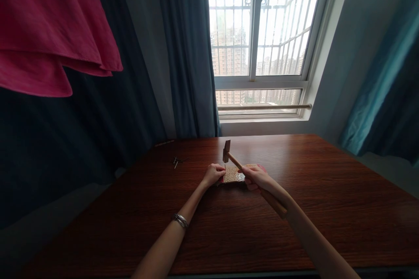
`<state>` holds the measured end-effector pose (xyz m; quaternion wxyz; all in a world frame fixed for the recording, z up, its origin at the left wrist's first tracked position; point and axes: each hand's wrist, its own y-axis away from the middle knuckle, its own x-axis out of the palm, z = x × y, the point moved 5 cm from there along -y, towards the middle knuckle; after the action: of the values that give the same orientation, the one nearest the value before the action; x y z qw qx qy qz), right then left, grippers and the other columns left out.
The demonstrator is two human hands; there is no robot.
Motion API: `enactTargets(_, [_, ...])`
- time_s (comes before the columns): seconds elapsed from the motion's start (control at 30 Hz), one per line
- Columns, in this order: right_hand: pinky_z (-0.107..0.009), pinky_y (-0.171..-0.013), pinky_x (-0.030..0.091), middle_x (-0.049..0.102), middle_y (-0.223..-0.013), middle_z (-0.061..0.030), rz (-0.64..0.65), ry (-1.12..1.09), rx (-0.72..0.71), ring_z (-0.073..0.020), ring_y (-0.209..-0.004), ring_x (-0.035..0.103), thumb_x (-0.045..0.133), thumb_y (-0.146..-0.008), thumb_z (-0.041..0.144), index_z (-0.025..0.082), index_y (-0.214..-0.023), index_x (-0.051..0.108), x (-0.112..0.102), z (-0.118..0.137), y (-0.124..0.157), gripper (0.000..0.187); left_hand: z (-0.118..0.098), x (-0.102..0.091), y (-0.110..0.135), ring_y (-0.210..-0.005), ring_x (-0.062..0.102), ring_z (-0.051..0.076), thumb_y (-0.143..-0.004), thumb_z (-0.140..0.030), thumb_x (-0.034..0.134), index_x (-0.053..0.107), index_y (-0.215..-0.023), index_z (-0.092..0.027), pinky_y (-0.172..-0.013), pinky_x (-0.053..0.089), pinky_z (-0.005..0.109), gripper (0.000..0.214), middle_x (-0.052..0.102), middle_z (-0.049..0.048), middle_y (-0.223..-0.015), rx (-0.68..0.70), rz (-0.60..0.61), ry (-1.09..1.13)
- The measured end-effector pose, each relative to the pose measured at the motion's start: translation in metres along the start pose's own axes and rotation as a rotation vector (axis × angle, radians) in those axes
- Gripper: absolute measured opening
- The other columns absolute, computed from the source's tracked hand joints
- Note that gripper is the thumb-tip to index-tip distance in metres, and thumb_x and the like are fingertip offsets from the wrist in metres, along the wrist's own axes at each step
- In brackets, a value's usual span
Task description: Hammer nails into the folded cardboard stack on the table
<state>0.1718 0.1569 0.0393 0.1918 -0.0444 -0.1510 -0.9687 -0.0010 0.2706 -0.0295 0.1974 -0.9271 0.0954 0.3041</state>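
Across the near edge of the table, the left forearm slants inward to the left hand, low with thumb and fingertips pinched, while the right forearm angles in to the right hand, fingers curled tight above the table.

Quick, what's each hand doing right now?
Left hand: closed, fingertips pinching what looks like a thin upright nail.
Right hand: closed around the wooden handle of a hammer.
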Motion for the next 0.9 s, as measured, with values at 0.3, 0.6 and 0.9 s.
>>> enactTargets(0.3, [-0.016,-0.029,0.017,0.039,-0.048,0.0077,0.005,0.0,0.013,-0.0035,-0.029,0.029,0.042,-0.082,0.046,0.018,-0.102,0.046,0.0015,-0.0009,0.0018,0.035,0.0046,0.0018,-0.0006,-0.065,0.06,0.015,-0.065,-0.027,0.06,0.069,-0.076,-0.011,-0.059,0.045,0.023,0.021,0.067,0.0053,-0.074,-0.024,-0.008,0.044])
enactTargets(0.6, [-0.015,-0.03,0.018,0.039,-0.05,0.0071,0.011,0.033,-0.002,-0.0032,-0.03,0.031,0.044,-0.08,0.048,0.018,-0.102,0.047,-0.001,0.003,0.0026,0.037,0.0021,-0.002,0.0007,-0.069,0.061,0.017,-0.067,-0.035,0.06,0.069,-0.081,-0.011,-0.062,0.046,0.024,0.029,0.068,0.0067,-0.078,-0.018,0.011,0.096])
enactTargets(0.9, [-0.015,-0.028,0.019,0.039,-0.049,0.0073,-0.003,0.066,-0.023,-0.0035,-0.03,0.03,0.045,-0.078,0.051,0.017,-0.102,0.048,-0.0035,0.003,0.0027,0.041,0.0019,-0.0016,0.0002,-0.065,0.06,0.016,-0.069,-0.037,0.059,0.069,-0.077,-0.01,-0.059,0.045,0.024,0.03,0.068,0.0065,-0.072,-0.025,-0.026,0.14])
